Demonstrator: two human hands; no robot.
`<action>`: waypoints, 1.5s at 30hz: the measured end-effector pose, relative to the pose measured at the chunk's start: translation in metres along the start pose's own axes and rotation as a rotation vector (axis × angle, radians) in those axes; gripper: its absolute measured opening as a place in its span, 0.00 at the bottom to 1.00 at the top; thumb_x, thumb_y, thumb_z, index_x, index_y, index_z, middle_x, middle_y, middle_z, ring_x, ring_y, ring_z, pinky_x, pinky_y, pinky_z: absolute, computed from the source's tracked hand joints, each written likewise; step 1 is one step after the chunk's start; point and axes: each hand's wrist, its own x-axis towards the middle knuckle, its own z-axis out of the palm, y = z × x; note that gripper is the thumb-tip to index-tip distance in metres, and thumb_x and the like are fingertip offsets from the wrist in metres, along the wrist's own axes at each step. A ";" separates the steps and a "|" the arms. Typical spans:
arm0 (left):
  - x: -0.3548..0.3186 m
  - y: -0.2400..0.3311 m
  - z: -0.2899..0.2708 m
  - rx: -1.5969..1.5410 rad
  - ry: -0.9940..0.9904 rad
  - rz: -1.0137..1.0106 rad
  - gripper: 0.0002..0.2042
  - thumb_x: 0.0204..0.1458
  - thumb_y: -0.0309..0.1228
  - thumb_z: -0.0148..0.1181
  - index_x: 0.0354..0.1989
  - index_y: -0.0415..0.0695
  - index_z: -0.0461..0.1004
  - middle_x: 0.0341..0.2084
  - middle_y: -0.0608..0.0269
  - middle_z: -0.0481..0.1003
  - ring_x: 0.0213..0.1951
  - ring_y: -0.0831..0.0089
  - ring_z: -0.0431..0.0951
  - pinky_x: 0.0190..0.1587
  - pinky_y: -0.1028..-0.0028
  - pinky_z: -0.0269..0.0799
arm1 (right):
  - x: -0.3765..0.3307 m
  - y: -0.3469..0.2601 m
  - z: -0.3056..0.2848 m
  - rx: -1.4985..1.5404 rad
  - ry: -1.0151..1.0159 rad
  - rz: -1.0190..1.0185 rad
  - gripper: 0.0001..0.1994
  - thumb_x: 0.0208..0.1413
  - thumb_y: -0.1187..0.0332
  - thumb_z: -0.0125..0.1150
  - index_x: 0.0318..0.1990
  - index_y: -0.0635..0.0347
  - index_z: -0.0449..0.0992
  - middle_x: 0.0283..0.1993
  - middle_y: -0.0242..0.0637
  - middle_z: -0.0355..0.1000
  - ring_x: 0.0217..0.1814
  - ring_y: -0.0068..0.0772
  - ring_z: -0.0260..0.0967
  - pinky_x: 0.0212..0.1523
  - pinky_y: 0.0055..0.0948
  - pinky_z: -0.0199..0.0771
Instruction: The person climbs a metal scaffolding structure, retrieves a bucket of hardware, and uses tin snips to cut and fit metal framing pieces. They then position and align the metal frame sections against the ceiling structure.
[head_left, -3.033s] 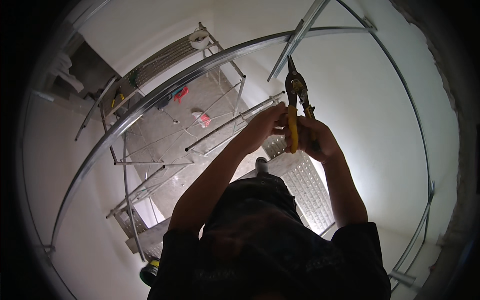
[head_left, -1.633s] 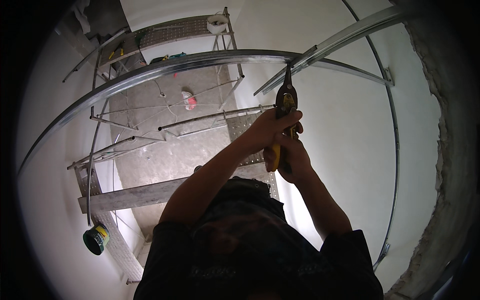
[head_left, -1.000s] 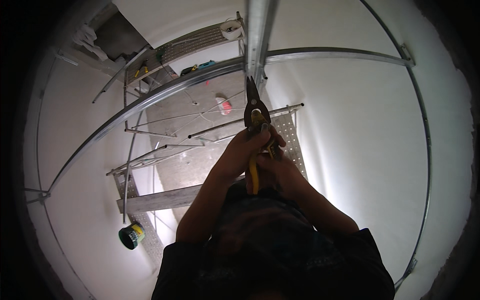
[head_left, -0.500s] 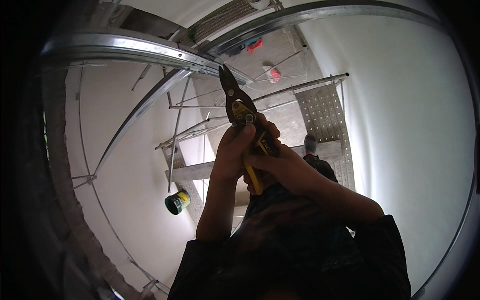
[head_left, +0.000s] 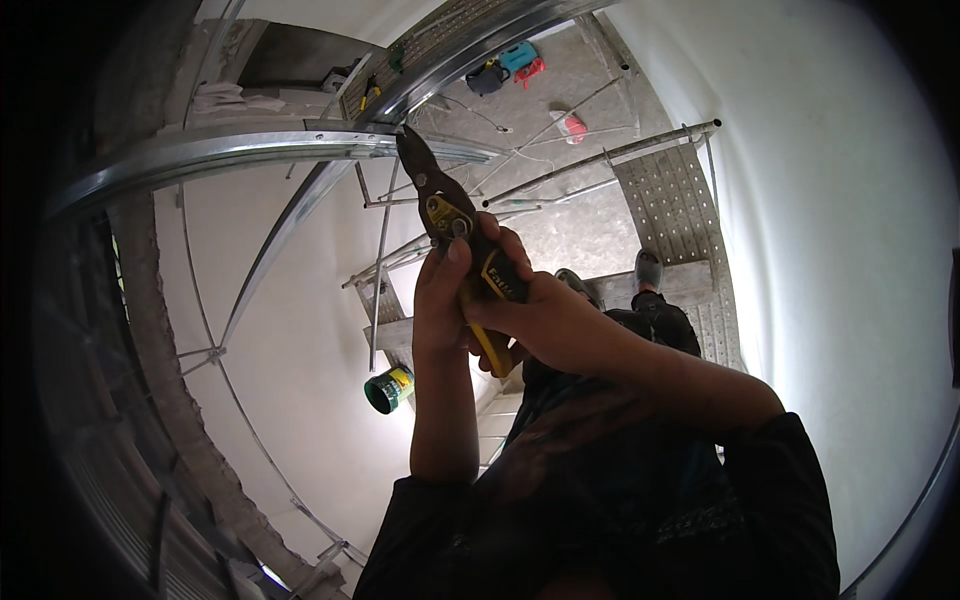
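Both of my hands are raised in front of me around a pair of tin snips (head_left: pixel 432 190) with dark blades and yellow handles. My left hand (head_left: pixel 443 292) wraps the snips just below the pivot, thumb up against it. My right hand (head_left: pixel 545 318) closes on the yellow handles from the right. The blade tips point up and left and sit at the lower edge of a shiny metal ceiling profile (head_left: pixel 250 155) that curves across the upper left. Whether the blades bite the metal I cannot tell.
Below me lies a perforated metal scaffold platform (head_left: pixel 680 200) with tubular rails, and my grey shoe (head_left: pixel 648 268) stands on a plank. A green and yellow can (head_left: pixel 388 388) hangs at lower left. Tools (head_left: pixel 520 60) lie on the floor far below. A white wall (head_left: pixel 840 250) fills the right.
The view has swung, so the profile now lies at upper left. The snips, held in both hands throughout, have come up to the profile's edge.
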 end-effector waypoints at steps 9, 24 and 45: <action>0.005 -0.006 0.000 -0.122 -0.057 0.018 0.21 0.58 0.46 0.57 0.47 0.41 0.64 0.36 0.54 0.73 0.41 0.63 0.76 0.44 0.66 0.75 | -0.006 -0.014 -0.002 -0.126 0.023 0.032 0.18 0.60 0.58 0.58 0.40 0.69 0.77 0.35 0.38 0.77 0.38 0.25 0.77 0.41 0.25 0.77; 0.017 -0.020 -0.005 -0.220 -0.232 0.095 0.19 0.59 0.48 0.55 0.47 0.46 0.62 0.36 0.59 0.74 0.39 0.67 0.76 0.51 0.65 0.66 | -0.018 -0.039 -0.006 -0.381 0.057 0.110 0.20 0.56 0.54 0.61 0.39 0.68 0.78 0.33 0.40 0.77 0.40 0.31 0.76 0.43 0.29 0.74; 0.025 -0.018 -0.005 -0.023 0.011 -0.052 0.09 0.60 0.37 0.54 0.40 0.44 0.68 0.26 0.61 0.73 0.31 0.72 0.75 0.34 0.74 0.73 | 0.006 -0.005 -0.018 -0.262 0.106 0.022 0.18 0.59 0.55 0.61 0.29 0.64 0.73 0.22 0.31 0.70 0.23 0.23 0.71 0.27 0.25 0.71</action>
